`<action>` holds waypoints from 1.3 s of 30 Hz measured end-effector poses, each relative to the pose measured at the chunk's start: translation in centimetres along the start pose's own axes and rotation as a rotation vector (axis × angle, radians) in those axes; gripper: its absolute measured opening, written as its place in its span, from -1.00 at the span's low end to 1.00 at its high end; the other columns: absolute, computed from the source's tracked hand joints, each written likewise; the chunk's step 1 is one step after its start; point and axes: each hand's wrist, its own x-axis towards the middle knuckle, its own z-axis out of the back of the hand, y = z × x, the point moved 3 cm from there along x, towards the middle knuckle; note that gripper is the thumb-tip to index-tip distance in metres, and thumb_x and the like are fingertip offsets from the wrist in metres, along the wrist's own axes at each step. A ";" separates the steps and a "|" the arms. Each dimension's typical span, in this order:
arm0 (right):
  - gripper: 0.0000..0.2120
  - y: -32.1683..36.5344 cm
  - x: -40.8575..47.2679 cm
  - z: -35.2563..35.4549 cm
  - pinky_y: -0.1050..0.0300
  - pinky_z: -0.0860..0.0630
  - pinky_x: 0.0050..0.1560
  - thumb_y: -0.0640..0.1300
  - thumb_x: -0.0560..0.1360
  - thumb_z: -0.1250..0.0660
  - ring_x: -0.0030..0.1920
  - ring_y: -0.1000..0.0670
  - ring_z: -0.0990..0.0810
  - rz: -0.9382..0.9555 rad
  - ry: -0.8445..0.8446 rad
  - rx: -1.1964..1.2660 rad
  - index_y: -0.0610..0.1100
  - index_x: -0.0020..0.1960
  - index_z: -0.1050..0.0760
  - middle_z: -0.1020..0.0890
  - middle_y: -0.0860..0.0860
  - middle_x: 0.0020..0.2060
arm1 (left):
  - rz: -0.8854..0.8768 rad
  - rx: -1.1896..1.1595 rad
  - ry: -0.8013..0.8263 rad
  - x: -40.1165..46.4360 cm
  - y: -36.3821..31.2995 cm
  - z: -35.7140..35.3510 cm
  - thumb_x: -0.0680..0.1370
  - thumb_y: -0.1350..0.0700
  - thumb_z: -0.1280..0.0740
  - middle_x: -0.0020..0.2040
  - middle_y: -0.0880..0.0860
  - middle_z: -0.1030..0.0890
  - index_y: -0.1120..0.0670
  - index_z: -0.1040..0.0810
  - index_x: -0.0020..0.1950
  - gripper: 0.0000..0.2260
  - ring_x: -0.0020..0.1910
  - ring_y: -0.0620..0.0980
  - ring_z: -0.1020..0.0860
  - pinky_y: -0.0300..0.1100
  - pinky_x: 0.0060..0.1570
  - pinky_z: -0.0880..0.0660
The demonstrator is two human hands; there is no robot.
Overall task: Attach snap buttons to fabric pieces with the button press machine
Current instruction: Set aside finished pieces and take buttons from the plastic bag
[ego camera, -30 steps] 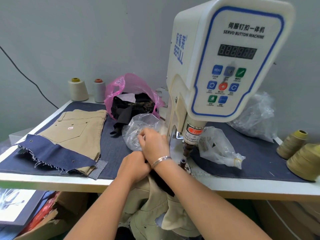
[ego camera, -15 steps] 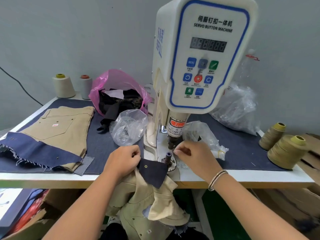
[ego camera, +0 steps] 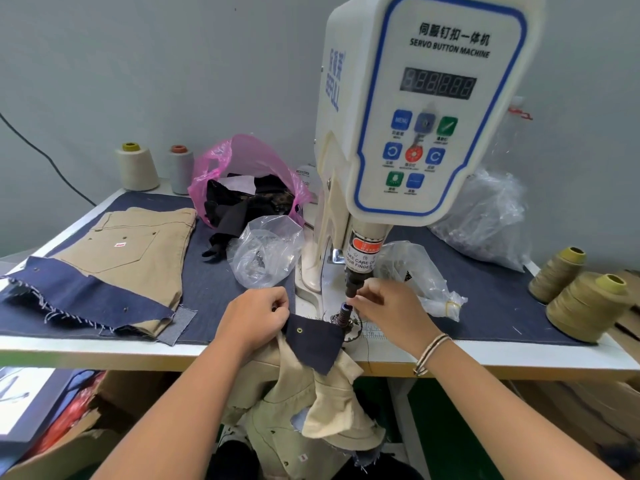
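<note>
Button press machine (ego camera: 429,109), white with blue trim, panel lettered "SERVO BUTTON MACHINE", standing at 12 o'clock on the table (ego camera: 485,358); its dark punch (ego camera: 355,282) hangs just above the lower die (ego camera: 345,311).

Left hand (ego camera: 254,320): at 9 o'clock of the die, fingers curled, pinching the upper edge of a navy fabric flap (ego camera: 317,344). The flap lies at the table's front edge, just beside the die at its 7 o'clock, and carries one metal snap (ego camera: 299,330) near its top left corner. Tan garment (ego camera: 311,403) joined to the flap hangs below the table edge.

Right hand (ego camera: 391,310): at 3 o'clock of the die, fingertips drawn together in a pinch at the top of the die, under the punch. Whether a snap part sits between them cannot be told. Bracelet (ego camera: 431,353) on that wrist.

Other items:
- stack of tan and navy fabric pieces (ego camera: 114,268), at 9 o'clock, well apart from the machine;
- pink plastic bag (ego camera: 242,168) with dark cloth, at 11 o'clock;
- clear bag (ego camera: 266,251) of small parts, just left of the machine base;
- second clear bag (ego camera: 426,278), right of the punch, behind the right hand;
- two pale thread cones (ego camera: 136,166) at the far left edge;
- two olive thread cones (ego camera: 585,303) at 3 o'clock.
</note>
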 end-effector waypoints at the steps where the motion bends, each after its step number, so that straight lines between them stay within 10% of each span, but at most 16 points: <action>1: -0.72 -0.1 -0.1 0.0 0.20 -0.50 -0.16 -0.11 0.50 -0.37 -0.26 0.07 -0.55 -0.005 0.002 0.011 0.11 -0.31 -0.37 -0.49 0.16 -0.40 | -0.002 -0.001 -0.001 0.0 0.0 0.0 0.44 0.12 -0.24 -0.36 -0.10 -0.51 -0.05 -0.40 -0.31 -0.87 -0.27 -0.08 -0.45 -0.19 -0.35 -0.28; 21: -0.89 -0.9 -1.6 -0.2 0.39 -0.51 -0.19 -0.23 0.45 -0.43 -0.18 0.16 -0.61 0.179 -0.197 0.056 -0.12 -0.04 -0.68 -0.68 0.07 -0.25 | -0.005 -0.063 -0.020 -0.1 0.1 0.1 0.42 0.14 -0.24 -0.36 -0.10 -0.51 -0.07 -0.40 -0.30 -0.86 -0.28 -0.06 -0.44 -0.17 -0.34 -0.32; 32: -0.60 5.4 -4.9 -3.7 0.27 -0.41 0.19 0.00 0.50 -0.28 0.18 0.21 -0.47 0.241 -0.049 0.158 0.06 0.33 -0.41 -0.54 0.18 0.13 | -0.189 -1.067 0.545 -3.0 -4.6 2.9 0.48 0.27 -0.30 -0.21 -0.11 -0.54 0.16 -0.33 -0.04 -0.84 -0.21 -0.17 -0.47 -0.35 -0.17 -0.42; 39: -0.82 4.9 -3.9 -2.3 0.29 -0.41 -0.19 0.11 0.43 -0.39 -0.29 0.13 -0.51 -0.157 0.224 0.447 0.01 -0.19 -0.57 -0.55 0.07 -0.35 | -0.161 -1.013 0.610 -3.7 -6.4 6.0 0.47 0.36 -0.37 -0.21 0.00 -0.51 0.12 -0.32 -0.11 -0.75 -0.27 -0.12 -0.44 -0.35 -0.22 -0.40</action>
